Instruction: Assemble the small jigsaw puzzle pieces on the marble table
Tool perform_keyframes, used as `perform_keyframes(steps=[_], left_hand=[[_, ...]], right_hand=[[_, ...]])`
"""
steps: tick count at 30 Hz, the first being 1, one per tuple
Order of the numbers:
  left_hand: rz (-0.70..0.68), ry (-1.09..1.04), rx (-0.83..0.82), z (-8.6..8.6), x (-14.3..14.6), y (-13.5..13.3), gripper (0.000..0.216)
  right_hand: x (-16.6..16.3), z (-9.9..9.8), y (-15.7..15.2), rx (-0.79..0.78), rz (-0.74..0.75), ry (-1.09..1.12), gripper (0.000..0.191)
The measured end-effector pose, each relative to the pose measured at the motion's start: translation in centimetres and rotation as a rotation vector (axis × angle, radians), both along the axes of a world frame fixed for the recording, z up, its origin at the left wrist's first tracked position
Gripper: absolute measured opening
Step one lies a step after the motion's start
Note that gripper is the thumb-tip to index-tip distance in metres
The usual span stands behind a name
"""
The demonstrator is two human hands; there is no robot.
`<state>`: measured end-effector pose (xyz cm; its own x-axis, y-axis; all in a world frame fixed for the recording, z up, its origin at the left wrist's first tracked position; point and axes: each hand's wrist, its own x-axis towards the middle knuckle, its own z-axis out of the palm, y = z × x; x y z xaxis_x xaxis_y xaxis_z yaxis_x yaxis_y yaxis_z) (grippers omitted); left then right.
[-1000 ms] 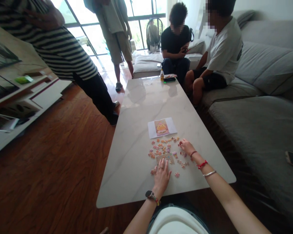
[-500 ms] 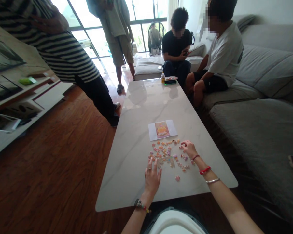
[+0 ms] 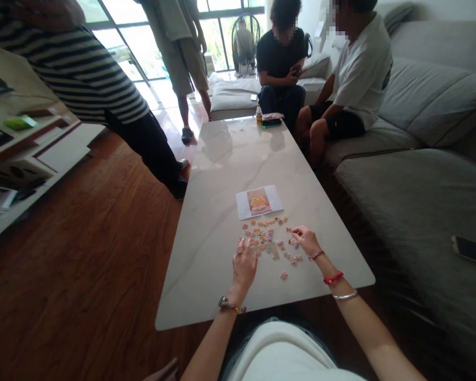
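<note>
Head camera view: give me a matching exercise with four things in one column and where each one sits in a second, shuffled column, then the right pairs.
Things
1. printed picture
2. lone puzzle piece
3. small bottle
4. left hand

Places
A. apart from the rest, nearer the person, between the two wrists
B. on the table, just beyond the puzzle pieces
C. at the left edge of the puzzle pieces
D. at the far end of the table

Pairs: 1-B, 2-A, 3-D, 4-C
</note>
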<state>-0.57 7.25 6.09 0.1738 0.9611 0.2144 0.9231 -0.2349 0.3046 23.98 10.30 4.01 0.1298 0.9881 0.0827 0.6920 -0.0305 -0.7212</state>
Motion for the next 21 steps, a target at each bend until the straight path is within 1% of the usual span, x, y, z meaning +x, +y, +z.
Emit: perform_keyframes(steps=[3,5,7,9,11,13,17,19,21], left_hand=[[-0.036,0.012,-0.076,-1.0,-0.6,-2.0,0.043],[-0.041,0.034,-0.118,-1.7,-1.2,-3.3,0.044],[-0.030,0.058,-0.147,-2.5,-1.9,-4.2,0.043],[-0.008,0.060,-0.147,-3.1,-2.3,-4.3,0.043],[-0.004,0.037,-0.114,-3.4,-2.2,-3.4,0.043],[-0.009,-0.002,-0.066,-3.1,-1.7,-1.4,0.042],[-0.009,-0.074,-0.017,-0.9,0.3,3.3,0.041],[0.012,-0.099,-0.020,0.2,1.1,5.0,0.041],[0.025,-0.119,-0.013,0.9,1.6,6.1,0.042]], right_hand=[[-0.1,-0.8,-1.9,-0.034,0.028,-0.034,0.012],[-0.2,-1.1,-2.5,-0.042,0.041,-0.054,0.012],[-0.3,-1.0,-2.3,-0.041,0.043,-0.063,0.012],[-0.4,-0.6,-1.2,-0.028,0.033,-0.054,0.012],[-0.5,0.3,0.5,0.007,0.029,-0.038,0.013],[-0.8,1.6,2.6,0.064,0.024,-0.037,0.012],[-1.5,4.1,6.0,0.159,0.015,-0.052,0.012],[-1.9,4.8,6.9,0.177,0.021,-0.060,0.011],[-2.2,5.0,7.2,0.185,0.030,-0.066,0.011]])
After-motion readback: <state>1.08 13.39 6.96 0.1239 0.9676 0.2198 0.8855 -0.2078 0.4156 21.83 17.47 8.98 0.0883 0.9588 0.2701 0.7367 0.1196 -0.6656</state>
